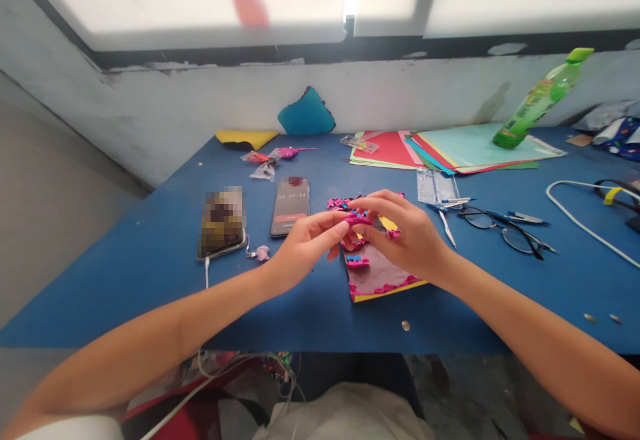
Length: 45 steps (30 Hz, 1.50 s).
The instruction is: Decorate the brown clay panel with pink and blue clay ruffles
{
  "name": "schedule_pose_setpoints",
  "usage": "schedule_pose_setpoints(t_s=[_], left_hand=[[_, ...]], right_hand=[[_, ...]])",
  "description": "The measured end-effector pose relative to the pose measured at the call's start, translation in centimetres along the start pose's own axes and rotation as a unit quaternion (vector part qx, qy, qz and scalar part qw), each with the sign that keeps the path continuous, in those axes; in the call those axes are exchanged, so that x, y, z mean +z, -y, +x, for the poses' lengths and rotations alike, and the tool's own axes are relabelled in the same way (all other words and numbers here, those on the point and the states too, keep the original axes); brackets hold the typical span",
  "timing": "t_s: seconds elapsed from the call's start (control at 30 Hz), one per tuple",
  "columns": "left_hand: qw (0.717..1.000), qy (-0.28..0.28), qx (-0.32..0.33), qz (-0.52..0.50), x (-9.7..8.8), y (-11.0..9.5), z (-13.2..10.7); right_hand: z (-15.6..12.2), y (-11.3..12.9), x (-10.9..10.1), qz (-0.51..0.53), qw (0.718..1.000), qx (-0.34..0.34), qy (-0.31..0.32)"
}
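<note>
Both of my hands meet over a decorated sheet [380, 270], which has a brownish-grey face, a yellow edge and a magenta trim. Between the fingertips of my left hand [315, 237] and my right hand [413, 233] is a small magenta piece [359, 221] with blue bits on it; its material is unclear. Each hand is pinched closed on that piece. A similar magenta-and-blue piece [357, 263] lies on the sheet just below my fingers. More magenta bits [340, 205] show along the sheet's far side, partly hidden by my hands.
Left of the sheet lie a phone with a running timer [291, 207] and a second phone [223, 227] on a white cable. To the right are glasses [500, 228], pens [525, 217] and a white cord [575, 227]. Coloured sheets [480, 143] and a tilted green bottle [543, 103] are behind.
</note>
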<state>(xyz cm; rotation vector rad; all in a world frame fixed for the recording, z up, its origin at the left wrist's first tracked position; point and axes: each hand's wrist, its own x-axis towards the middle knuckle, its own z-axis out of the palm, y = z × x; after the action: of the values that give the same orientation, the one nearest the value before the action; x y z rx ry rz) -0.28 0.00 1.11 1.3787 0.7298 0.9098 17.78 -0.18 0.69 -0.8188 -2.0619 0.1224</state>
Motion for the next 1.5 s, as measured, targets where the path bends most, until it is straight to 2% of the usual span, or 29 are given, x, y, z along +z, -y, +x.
schedule_pose_setpoints(t_s=[0.1, 0.2, 0.3, 0.43, 0.67, 0.83, 0.9, 1.07, 1.17, 1.3, 1.37, 1.5], left_hand=[[0.999, 0.033, -0.014, -0.005, -0.2, 0.0, 0.1], [0.997, 0.058, -0.022, 0.050, -0.3, -0.1, 0.1], [0.994, 0.034, 0.000, 0.105, -0.2, -0.1, 0.1], [0.993, 0.015, 0.028, 0.117, 0.1, -0.1, 0.0], [0.990, 0.006, 0.002, 0.141, -0.1, -0.2, -0.1], [0.989, 0.006, -0.009, 0.148, -0.2, -0.1, 0.1], [0.987, 0.000, -0.017, 0.158, -0.3, 0.0, 0.3], [0.984, -0.046, -0.012, 0.170, -0.5, 0.3, 0.7], [0.985, -0.050, -0.016, 0.163, -0.6, 0.2, 0.7], [0.983, -0.045, -0.017, 0.176, -0.6, 0.2, 0.7], [0.983, -0.042, -0.021, 0.178, -0.6, 0.3, 0.7], [0.983, -0.036, -0.026, 0.180, -0.7, 0.5, 0.8]], right_hand=[[0.1, 0.0, -0.1, 0.006, 1.000, -0.030, 0.008], [0.0, -0.1, -0.1, -0.014, 1.000, -0.026, 0.002], [-0.1, -0.1, -0.1, -0.034, 0.999, 0.003, 0.007], [-0.1, -0.1, 0.0, -0.025, 0.999, 0.027, 0.027], [-0.1, -0.2, -0.1, -0.042, 0.998, -0.037, 0.026], [-0.3, -0.6, 0.0, -0.058, 0.997, -0.036, 0.040], [-0.3, -1.1, 0.0, -0.069, 0.994, -0.027, 0.077], [-0.3, -3.4, -0.2, -0.193, 0.959, 0.060, 0.198], [-0.4, -4.6, -0.2, -0.243, 0.941, 0.094, 0.217], [0.4, -6.0, -0.3, -0.327, 0.914, 0.116, 0.210], [1.2, -7.1, -0.7, -0.388, 0.879, 0.134, 0.243], [3.6, -10.1, -1.8, -0.407, 0.853, 0.140, 0.296]])
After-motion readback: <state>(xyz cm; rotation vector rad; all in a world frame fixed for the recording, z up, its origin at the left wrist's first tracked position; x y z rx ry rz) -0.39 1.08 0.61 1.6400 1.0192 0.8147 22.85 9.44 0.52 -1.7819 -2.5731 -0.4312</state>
